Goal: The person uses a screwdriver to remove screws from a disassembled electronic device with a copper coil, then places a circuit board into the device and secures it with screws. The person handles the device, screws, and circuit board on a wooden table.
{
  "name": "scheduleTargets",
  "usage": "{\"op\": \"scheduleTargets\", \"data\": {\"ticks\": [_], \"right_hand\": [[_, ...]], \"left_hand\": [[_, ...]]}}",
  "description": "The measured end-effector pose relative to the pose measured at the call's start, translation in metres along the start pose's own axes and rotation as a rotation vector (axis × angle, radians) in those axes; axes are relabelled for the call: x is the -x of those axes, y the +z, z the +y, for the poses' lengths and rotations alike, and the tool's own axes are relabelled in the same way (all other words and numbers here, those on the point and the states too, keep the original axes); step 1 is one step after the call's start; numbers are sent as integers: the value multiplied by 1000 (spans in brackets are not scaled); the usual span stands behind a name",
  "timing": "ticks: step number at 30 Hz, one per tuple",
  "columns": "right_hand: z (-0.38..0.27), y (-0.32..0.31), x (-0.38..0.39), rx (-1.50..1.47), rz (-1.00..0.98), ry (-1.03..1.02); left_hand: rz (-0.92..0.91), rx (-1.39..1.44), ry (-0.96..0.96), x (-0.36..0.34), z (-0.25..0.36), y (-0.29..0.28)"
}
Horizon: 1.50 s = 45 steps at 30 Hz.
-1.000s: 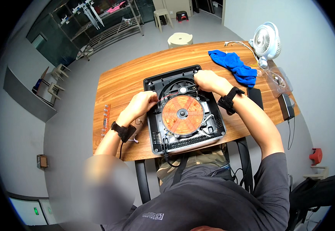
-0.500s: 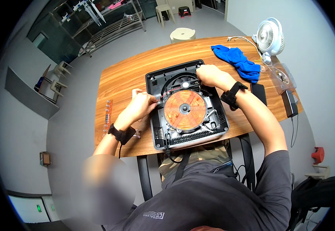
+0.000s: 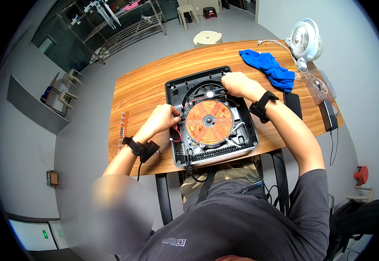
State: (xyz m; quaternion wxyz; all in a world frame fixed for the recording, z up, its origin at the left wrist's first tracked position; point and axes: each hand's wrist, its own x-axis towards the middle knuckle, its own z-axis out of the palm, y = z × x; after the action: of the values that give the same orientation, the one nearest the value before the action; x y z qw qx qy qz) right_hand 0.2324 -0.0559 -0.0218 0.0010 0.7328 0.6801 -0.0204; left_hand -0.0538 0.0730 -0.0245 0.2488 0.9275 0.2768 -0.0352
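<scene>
An opened induction cooker (image 3: 181, 89) lies on the table in front of me, its black housing showing the insides. A round copper coil (image 3: 209, 122) fills its middle, and a black cooling fan (image 3: 198, 92) sits beyond it. At the housing's left side, my left hand (image 3: 161, 118) pinches a thin red wire (image 3: 179, 135), whose end with a small pale plug hangs below the fingers. My right hand (image 3: 239, 85) is closed at the far right corner of the housing, beside the fan; whatever its fingers grip is hidden. Both wrists wear black straps.
A narrow orange circuit board (image 3: 122, 130) lies at the table's left. To the right are a blue cloth (image 3: 270, 69), a white desk fan (image 3: 303, 41), a black flat device (image 3: 292, 105), a clear plastic bag (image 3: 322, 87) and a black box with a cable (image 3: 328, 115).
My left hand has shifted slightly, and the red wire's end with its plug now dangles below the fingers. My right hand stays at the far right corner.
</scene>
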Motion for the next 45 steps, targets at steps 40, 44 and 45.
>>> {"op": "scheduleTargets", "data": {"ticks": [40,44,45], "right_hand": [[-7,-6,1,81,-51,-25],[-3,-3,1,76,-39,-18],[-4,-3,1,74,-39,-21]], "left_hand": [[-29,-293,245,4,-23,20],[-41,-260,332,-1,-29,13],[-86,-241,304,-3,-28,10]]}}
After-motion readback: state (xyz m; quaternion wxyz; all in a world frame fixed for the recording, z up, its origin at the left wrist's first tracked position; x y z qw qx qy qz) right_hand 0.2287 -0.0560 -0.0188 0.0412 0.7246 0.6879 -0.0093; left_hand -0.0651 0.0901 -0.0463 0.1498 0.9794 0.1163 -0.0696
